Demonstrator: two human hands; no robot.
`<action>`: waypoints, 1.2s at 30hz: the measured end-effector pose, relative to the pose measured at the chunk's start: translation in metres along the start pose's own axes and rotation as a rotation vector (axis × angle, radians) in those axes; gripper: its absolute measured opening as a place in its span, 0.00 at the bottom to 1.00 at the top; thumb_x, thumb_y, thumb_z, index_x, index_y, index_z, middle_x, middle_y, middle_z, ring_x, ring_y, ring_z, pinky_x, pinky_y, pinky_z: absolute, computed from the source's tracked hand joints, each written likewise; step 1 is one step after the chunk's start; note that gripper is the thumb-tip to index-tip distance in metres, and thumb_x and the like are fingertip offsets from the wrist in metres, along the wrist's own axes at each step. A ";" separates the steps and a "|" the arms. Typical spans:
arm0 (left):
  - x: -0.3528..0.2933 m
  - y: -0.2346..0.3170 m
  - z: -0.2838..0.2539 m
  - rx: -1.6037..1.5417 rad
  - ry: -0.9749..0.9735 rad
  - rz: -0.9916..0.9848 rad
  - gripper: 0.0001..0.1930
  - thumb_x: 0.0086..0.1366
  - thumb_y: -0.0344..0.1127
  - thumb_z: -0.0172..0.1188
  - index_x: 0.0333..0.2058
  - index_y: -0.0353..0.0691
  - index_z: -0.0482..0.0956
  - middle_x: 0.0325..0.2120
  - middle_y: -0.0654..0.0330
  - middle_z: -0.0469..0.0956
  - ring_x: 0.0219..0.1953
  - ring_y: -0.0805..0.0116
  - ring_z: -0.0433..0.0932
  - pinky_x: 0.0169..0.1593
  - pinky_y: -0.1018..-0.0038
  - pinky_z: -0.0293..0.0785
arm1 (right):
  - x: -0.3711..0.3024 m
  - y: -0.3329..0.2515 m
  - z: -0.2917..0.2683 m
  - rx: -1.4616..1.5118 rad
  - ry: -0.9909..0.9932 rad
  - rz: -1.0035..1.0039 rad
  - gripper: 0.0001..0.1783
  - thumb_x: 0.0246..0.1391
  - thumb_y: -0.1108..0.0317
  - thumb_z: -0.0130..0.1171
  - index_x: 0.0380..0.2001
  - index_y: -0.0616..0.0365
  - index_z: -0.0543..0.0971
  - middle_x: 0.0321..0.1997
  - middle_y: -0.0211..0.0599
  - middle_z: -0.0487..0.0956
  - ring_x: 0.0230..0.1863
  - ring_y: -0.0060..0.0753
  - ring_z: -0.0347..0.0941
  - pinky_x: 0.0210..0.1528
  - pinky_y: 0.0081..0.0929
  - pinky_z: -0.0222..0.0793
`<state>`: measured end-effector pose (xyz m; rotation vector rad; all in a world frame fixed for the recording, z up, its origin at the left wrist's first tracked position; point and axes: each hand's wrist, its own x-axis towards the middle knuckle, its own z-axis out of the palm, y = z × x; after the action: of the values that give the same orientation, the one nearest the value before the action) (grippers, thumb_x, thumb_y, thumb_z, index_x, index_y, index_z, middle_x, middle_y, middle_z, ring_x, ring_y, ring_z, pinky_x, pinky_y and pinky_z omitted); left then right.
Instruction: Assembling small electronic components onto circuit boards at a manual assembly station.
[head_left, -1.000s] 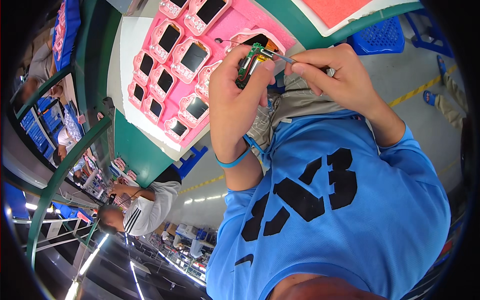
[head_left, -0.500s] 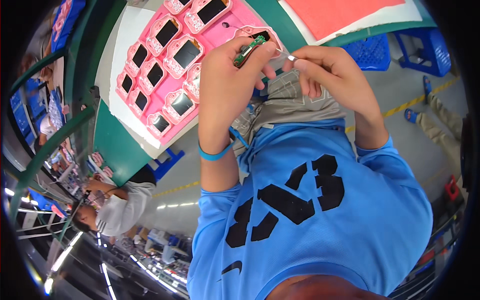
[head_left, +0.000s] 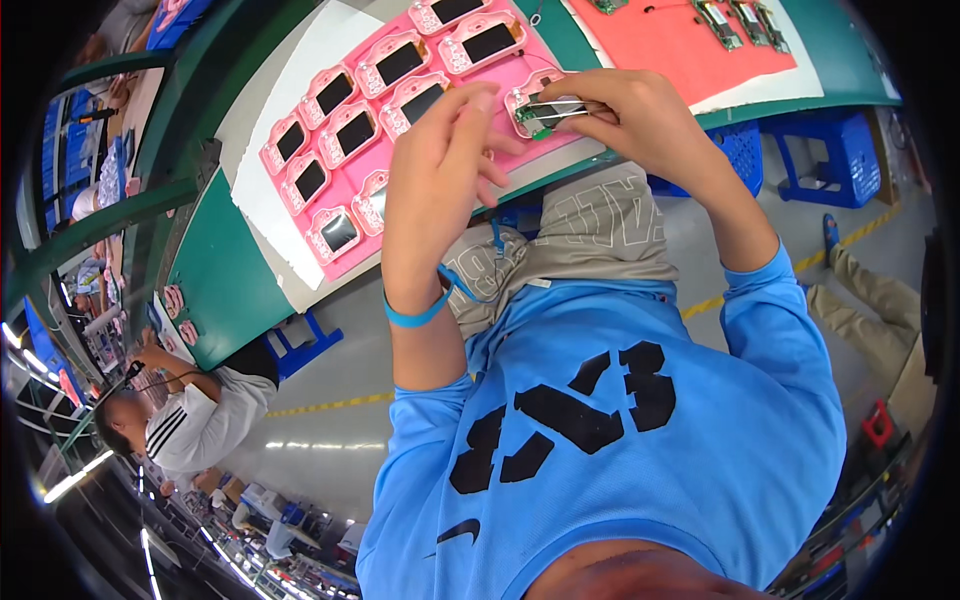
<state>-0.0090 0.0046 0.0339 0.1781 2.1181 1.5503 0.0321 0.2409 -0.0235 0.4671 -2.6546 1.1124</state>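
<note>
My right hand (head_left: 650,115) grips metal tweezers (head_left: 568,106), their tips at a small green circuit board (head_left: 533,122). That board lies at a pink shell (head_left: 516,97) near the front edge of the pink mat (head_left: 545,62). Whether the tips pinch the board cannot be made out. To the left, my left hand (head_left: 435,165) hovers over the mat with its fingers apart and nothing in them, a blue band (head_left: 420,318) round its wrist. Several pink shells with dark screens (head_left: 395,66) sit in rows on the mat, some partly hidden behind my left hand.
At the right, a red sheet (head_left: 660,55) on the green table (head_left: 225,270) bears several circuit boards (head_left: 750,22). Blue stools (head_left: 825,160) stand beyond the table edge. A person in a white shirt (head_left: 210,425) works at the lower left.
The circuit board has gone from my left hand down to the pink shell. My right hand has followed with the tweezers, and my left hand's fingers have opened. The view has shifted.
</note>
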 end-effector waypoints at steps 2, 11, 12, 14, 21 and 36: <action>-0.004 -0.009 -0.006 0.356 0.107 0.215 0.24 0.69 0.40 0.70 0.61 0.40 0.81 0.37 0.53 0.89 0.29 0.69 0.82 0.32 0.75 0.80 | 0.007 -0.007 -0.006 -0.054 -0.088 0.092 0.19 0.56 0.69 0.72 0.52 0.54 0.89 0.36 0.37 0.89 0.25 0.32 0.77 0.32 0.29 0.73; 0.016 -0.038 0.013 0.781 0.291 0.626 0.35 0.52 0.33 0.79 0.61 0.47 0.82 0.44 0.59 0.88 0.45 0.62 0.82 0.47 0.68 0.81 | 0.013 -0.014 0.004 -0.146 -0.074 0.086 0.18 0.55 0.70 0.73 0.50 0.57 0.89 0.39 0.38 0.91 0.26 0.32 0.78 0.32 0.32 0.75; 0.017 -0.039 0.015 0.763 0.288 0.613 0.36 0.51 0.33 0.80 0.62 0.48 0.82 0.45 0.59 0.88 0.46 0.61 0.81 0.48 0.67 0.80 | 0.012 -0.016 0.006 -0.174 -0.044 0.054 0.18 0.55 0.72 0.73 0.50 0.58 0.89 0.39 0.38 0.91 0.25 0.31 0.76 0.31 0.31 0.73; 0.018 -0.041 0.016 0.735 0.290 0.611 0.36 0.51 0.34 0.80 0.62 0.48 0.82 0.45 0.59 0.88 0.47 0.60 0.81 0.48 0.67 0.80 | 0.009 -0.017 0.011 -0.217 -0.013 0.019 0.18 0.54 0.74 0.73 0.50 0.58 0.90 0.39 0.38 0.91 0.24 0.30 0.75 0.30 0.30 0.72; 0.014 -0.040 0.017 0.810 0.323 0.577 0.35 0.53 0.38 0.79 0.62 0.44 0.82 0.35 0.58 0.85 0.38 0.61 0.81 0.40 0.67 0.79 | 0.013 -0.014 0.004 0.008 0.050 0.102 0.16 0.58 0.75 0.69 0.50 0.58 0.90 0.33 0.34 0.88 0.23 0.24 0.69 0.28 0.25 0.66; 0.110 0.024 -0.212 0.763 0.474 0.374 0.30 0.57 0.44 0.78 0.58 0.41 0.87 0.50 0.57 0.90 0.44 0.58 0.88 0.48 0.66 0.82 | 0.038 0.055 -0.024 -0.408 0.349 0.585 0.24 0.63 0.48 0.70 0.55 0.50 0.86 0.26 0.35 0.84 0.25 0.36 0.78 0.30 0.37 0.72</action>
<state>-0.2082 -0.1255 0.0684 0.5320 3.1257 0.9236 -0.0218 0.2869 -0.0299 -0.5583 -2.6422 0.6467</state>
